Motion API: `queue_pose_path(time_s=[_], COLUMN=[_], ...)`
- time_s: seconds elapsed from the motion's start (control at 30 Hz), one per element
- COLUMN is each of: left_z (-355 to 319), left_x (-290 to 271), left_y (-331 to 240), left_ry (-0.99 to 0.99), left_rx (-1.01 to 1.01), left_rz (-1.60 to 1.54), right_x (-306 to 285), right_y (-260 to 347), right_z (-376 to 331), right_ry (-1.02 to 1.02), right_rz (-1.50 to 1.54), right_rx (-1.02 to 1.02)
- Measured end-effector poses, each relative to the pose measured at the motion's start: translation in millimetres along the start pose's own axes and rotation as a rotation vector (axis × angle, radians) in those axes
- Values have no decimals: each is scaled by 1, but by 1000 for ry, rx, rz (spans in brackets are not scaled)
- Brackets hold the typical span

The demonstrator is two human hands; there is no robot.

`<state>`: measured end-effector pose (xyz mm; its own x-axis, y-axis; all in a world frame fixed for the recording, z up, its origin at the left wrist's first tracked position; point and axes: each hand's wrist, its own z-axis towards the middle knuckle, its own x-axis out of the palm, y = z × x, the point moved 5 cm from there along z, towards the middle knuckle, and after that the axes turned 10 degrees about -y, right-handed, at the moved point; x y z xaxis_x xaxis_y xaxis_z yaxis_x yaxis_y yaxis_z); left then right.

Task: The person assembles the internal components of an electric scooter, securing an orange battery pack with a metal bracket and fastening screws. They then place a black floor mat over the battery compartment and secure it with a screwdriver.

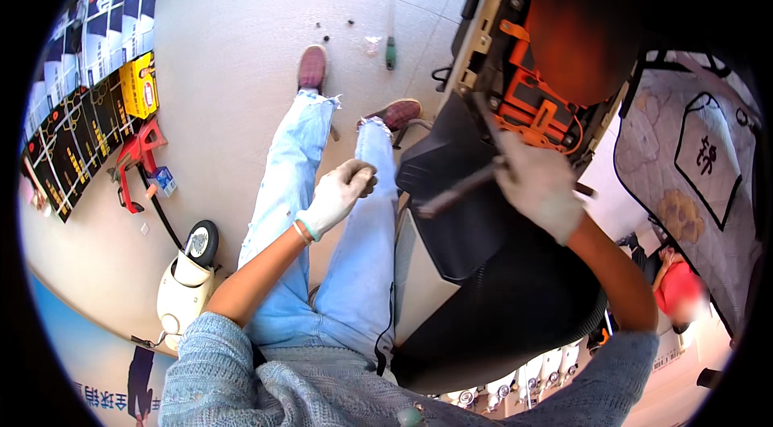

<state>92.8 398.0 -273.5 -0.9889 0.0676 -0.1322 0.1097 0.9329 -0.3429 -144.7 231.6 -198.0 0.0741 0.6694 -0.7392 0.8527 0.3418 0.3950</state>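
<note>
My left hand (338,198), in a white glove, is closed in front of my left knee. Its fingers curl inward, hiding whatever may be inside. My right hand (538,185), also gloved, grips a dark metal tool (457,192) with two spread arms; its exact kind is unclear. One arm points left over a black panel (451,157), the other up along the edge of an open bay. That bay belongs to a scooter-like vehicle with a black seat (515,298). Inside it are orange brackets and cables (538,101), close to my right fingers.
A green-handled screwdriver (390,53) and small dark bits lie on the floor ahead. At left stand stacked boxes (105,49), a red frame (141,149) and a cream scooter (183,286). A blurred dark shape (584,24) covers the bay's far right. A person in red (679,294) is at right.
</note>
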Motion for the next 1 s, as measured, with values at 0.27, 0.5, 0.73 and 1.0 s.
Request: queue_pose_path(time_s=[0.27,0.5,0.73,1.0], left_z=[16,57,70,43], left_x=[-133,-256,-387,-447], left_y=[42,88,105,42], left_ry=[-111,-168,-321,-182], left_rx=[32,60,17,86], left_rz=[-135,-220,-284,-449], right_x=[229,373,433,309], right_y=[126,121,174,206], right_z=[185,300,310,303], right_ry=[271,211,122,32], right_rz=[-266,-24,139,180], right_rx=[-226,375,727,695])
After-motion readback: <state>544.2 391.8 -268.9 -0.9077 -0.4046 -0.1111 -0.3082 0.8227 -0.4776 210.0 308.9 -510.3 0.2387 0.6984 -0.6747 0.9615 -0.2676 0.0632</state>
